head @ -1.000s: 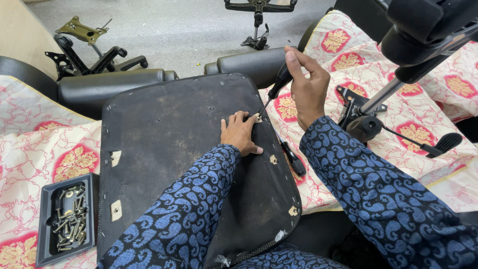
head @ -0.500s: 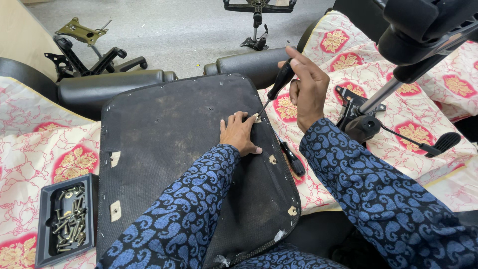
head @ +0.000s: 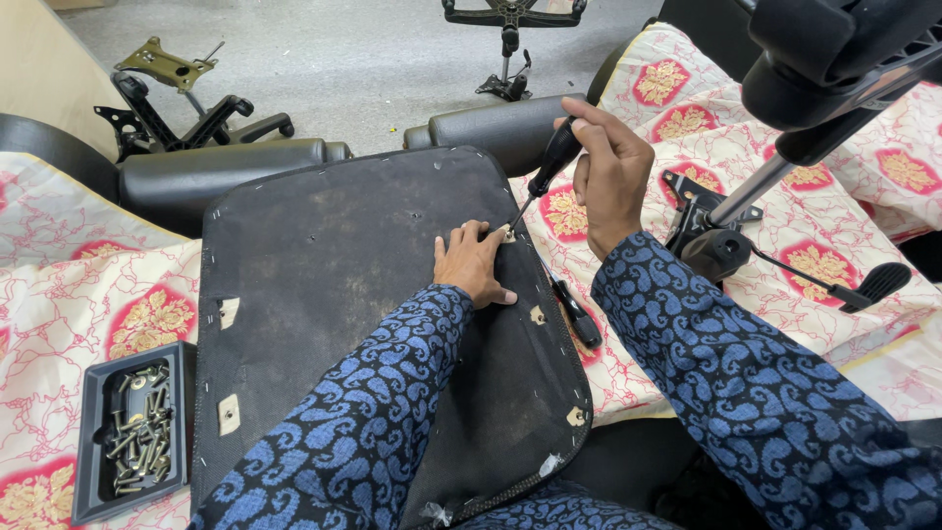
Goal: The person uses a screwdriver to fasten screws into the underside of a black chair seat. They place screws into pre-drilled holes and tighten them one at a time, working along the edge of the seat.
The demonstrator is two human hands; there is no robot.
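The seat base (head: 343,294), underside up, is laid across the patterned cloth (head: 59,294). It is pressed flat by the open left hand (head: 473,263) beside a small mounting patch (head: 506,234). Farther off, a screwdriver (head: 548,172) is gripped in the closed right hand (head: 610,172), tip on that patch. Screw driving seems in hand; steady downward pressure is called for.

No packages, labels, signs or screens show anywhere in this view of the workplace.
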